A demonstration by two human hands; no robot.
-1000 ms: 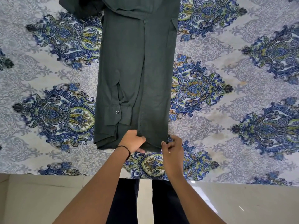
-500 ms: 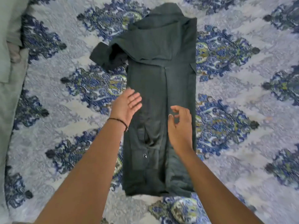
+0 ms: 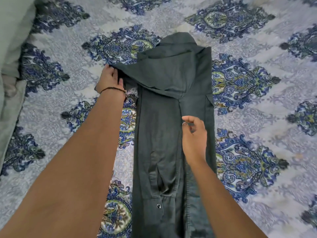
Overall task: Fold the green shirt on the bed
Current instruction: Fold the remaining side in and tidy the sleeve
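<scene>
Soft, even, dimmish light; slight motion blur, wide-angle bending at edges.

The person's left forearm [image 3: 77, 160] and right forearm [image 3: 219, 200] were bare along all of their visible length, as were the left hand [image 3: 109, 79] and the right hand [image 3: 194, 140]. A thin dark beaded bracelet [image 3: 113, 89] circled the left wrist as one narrow strand that sat close to the arm. A small pale metal-looking charm [image 3: 126, 95] hung from the bracelet on the side towards the thumb, though its shape was too blurred to make out. The right hand's thumbnail [image 3: 184, 124] looked short and pale.
</scene>
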